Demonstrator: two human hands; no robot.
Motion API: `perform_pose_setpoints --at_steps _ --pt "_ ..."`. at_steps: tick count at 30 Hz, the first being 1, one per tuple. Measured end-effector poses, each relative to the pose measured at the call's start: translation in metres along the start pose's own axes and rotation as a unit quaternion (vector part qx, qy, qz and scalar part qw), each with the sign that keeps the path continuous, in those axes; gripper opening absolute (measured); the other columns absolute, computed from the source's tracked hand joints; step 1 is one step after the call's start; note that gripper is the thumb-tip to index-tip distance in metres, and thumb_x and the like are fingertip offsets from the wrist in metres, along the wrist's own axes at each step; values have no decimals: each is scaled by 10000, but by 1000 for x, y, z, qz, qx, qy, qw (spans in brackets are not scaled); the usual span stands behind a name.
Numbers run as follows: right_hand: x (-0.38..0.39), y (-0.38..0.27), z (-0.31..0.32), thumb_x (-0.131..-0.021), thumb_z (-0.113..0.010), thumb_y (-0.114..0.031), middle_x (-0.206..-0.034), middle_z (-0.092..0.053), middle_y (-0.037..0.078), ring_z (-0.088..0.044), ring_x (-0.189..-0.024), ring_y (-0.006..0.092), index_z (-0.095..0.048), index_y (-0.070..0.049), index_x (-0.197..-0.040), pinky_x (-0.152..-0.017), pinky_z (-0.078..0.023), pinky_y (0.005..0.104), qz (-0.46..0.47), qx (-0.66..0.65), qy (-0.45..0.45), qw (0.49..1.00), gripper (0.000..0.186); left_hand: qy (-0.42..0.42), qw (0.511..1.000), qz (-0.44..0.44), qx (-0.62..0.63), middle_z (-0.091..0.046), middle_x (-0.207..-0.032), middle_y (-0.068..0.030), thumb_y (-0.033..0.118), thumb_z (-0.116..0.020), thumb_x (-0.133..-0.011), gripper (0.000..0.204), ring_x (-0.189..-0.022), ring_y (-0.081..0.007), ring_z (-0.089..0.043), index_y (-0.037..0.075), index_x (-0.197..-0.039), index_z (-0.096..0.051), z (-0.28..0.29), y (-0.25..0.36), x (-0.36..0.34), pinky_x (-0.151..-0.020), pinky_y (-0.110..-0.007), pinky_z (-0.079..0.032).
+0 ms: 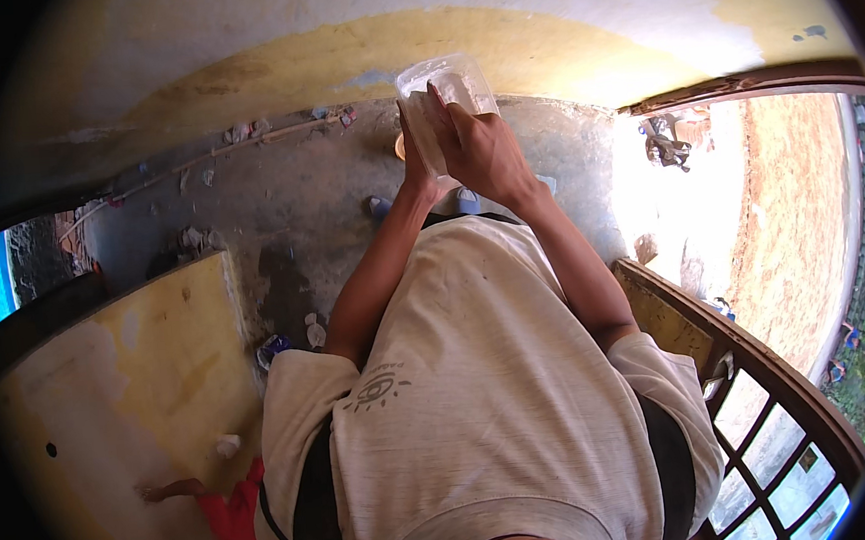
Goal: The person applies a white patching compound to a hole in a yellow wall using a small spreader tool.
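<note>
A person in a pale T-shirt [481, 387] holds a clear plastic container [445, 93] out over a grey concrete floor [288, 210], the right hand [484, 151] wrapped around its near side, the left hand [415, 161] gripping underneath, just beside the right.
</note>
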State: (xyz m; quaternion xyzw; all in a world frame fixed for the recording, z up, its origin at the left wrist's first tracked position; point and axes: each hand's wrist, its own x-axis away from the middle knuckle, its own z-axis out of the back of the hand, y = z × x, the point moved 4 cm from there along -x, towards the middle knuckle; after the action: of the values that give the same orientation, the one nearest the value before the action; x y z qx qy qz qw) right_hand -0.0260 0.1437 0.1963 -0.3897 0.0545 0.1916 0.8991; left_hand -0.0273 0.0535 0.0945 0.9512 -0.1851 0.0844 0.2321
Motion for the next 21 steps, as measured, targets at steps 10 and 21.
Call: perform_pose_setpoints --at_steps 10,21 --pt "5 9 17 -890 -598 -69 -617 -603 253 -619 -561 446 -559 17 -921 -536 -493 528 -61 37 52 996 99 -12 1000 10 17 -535 -1459 -51 671 -280 -1025 690 -1320 -250 -543 194 -1500 -431 -4 -8 2 -1099 -461 -452" --pt "8 13 9 -899 -611 -72 -671 -617 258 -634 -612 440 -616 -4 -1260 -567 -503 499 -53 57 -10 997 368 9 1000 10 16 -563 -1430 -24 672 -294 -1030 667 -1287 -232 -573 214 -1491 -443 -1 -16 9 -1053 -458 -492"
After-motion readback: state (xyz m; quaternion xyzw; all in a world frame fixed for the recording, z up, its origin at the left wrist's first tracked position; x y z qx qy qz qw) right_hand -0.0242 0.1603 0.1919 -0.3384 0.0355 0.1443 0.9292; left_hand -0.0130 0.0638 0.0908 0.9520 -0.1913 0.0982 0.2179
